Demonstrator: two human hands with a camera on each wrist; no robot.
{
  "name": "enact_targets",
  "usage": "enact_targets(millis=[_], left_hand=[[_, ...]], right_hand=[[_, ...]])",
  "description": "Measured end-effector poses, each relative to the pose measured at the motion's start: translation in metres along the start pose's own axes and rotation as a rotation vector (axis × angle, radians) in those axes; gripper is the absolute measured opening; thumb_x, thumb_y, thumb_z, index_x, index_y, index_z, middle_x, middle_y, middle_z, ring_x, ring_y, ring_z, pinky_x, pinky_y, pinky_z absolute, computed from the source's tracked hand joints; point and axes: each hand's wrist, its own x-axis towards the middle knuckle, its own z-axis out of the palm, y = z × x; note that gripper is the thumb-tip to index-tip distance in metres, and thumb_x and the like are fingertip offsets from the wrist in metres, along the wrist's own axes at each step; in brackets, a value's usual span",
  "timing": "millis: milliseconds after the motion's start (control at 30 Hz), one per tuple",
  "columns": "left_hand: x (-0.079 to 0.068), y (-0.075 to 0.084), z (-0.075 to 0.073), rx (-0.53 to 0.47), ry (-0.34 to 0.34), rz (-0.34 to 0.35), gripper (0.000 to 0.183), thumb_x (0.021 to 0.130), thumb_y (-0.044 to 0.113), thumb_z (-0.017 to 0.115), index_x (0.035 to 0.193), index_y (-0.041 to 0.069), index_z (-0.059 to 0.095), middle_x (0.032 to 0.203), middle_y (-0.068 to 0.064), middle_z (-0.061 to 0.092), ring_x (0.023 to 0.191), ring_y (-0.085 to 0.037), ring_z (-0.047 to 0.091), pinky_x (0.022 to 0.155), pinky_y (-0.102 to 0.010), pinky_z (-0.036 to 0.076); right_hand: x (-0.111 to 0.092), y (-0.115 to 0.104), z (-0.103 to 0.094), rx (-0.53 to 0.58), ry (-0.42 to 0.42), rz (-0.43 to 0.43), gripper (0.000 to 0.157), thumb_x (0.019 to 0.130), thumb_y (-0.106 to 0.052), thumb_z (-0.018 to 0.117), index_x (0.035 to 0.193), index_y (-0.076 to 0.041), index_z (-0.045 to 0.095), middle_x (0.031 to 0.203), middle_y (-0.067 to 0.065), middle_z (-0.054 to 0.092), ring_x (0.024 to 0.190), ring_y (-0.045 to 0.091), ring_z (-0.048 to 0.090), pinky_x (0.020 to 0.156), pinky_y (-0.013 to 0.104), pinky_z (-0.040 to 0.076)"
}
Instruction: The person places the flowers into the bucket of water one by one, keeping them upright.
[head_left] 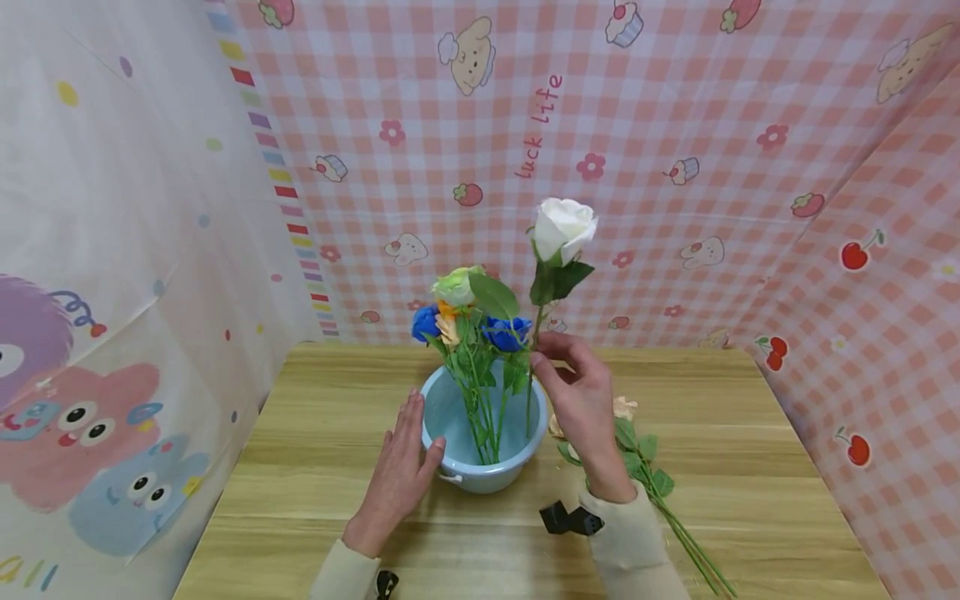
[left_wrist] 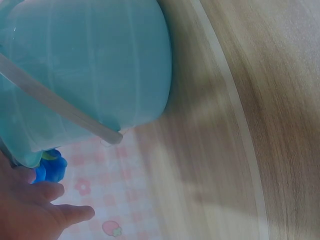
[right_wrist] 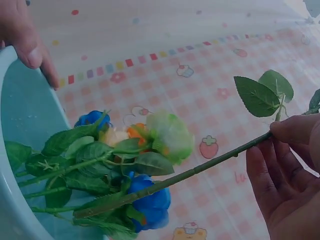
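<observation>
A light blue bucket (head_left: 483, 477) stands on the wooden table with several artificial flowers leaning inside it. Among them are a blue rose (head_left: 507, 333), another blue bloom (head_left: 425, 323), a pale green flower (head_left: 456, 286) and a peach one. My right hand (head_left: 581, 400) pinches the stem of a white rose (head_left: 564, 229) between thumb and fingers. In the right wrist view, the stem's lower end (right_wrist: 100, 206) reaches over the bucket's mouth, beside the other stems. My left hand (head_left: 401, 467) rests against the bucket's left rim, its fingers fairly straight.
Right of the bucket lie more flowers with long green stems (head_left: 686, 533), partly hidden by my right arm. A white handle (left_wrist: 60, 107) hangs on the bucket's side. Behind the table (head_left: 300, 500) hangs a pink checked cloth (head_left: 495, 150).
</observation>
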Motion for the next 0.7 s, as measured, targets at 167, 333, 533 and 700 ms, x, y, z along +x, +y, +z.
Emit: enact_targets(millis=[167,333,533,700], left_hand=[[0.000,0.000,0.000,0.003,-0.002,-0.004,0.075,0.110,0.045,0.044,0.166,0.005,0.015,0.173,-0.010,0.013,0.157,-0.035,0.017,0.116,-0.072,0.023],[0.000,0.000,0.000,0.005,-0.002,-0.004,0.074,0.110,0.042,0.045,0.166,0.006,0.015,0.173,-0.010,0.012,0.157,-0.035,0.017,0.116,-0.072,0.024],[0.000,0.000,0.001,0.001,0.006,0.001,0.074,0.109,0.039,0.048,0.166,0.006,0.015,0.173,-0.012,0.014,0.157,-0.036,0.018,0.116,-0.072,0.024],[0.000,-0.001,0.001,0.002,0.006,0.001,0.074,0.109,0.042,0.046,0.166,0.006,0.014,0.173,-0.012,0.014,0.157,-0.036,0.018,0.116,-0.072,0.024]], right_hand=[[0.000,0.008,0.009,-0.003,-0.030,-0.001,0.022,0.091,0.006,0.071,0.113,0.005,0.073,0.104,0.018,0.072,0.095,0.010,0.069,0.078,0.022,0.058],[-0.006,0.024,0.014,-0.061,-0.079,0.015,0.018,0.091,0.005,0.073,0.109,0.004,0.074,0.101,0.018,0.073,0.092,0.016,0.070,0.075,0.020,0.057],[-0.015,0.045,0.017,-0.140,-0.122,0.074,0.013,0.090,0.005,0.075,0.103,0.002,0.074,0.099,0.015,0.075,0.093,0.027,0.071,0.076,0.019,0.057],[-0.021,0.060,0.018,-0.215,-0.158,0.118,0.012,0.090,0.003,0.076,0.102,0.002,0.074,0.101,0.013,0.075,0.095,0.028,0.072,0.081,0.026,0.060]])
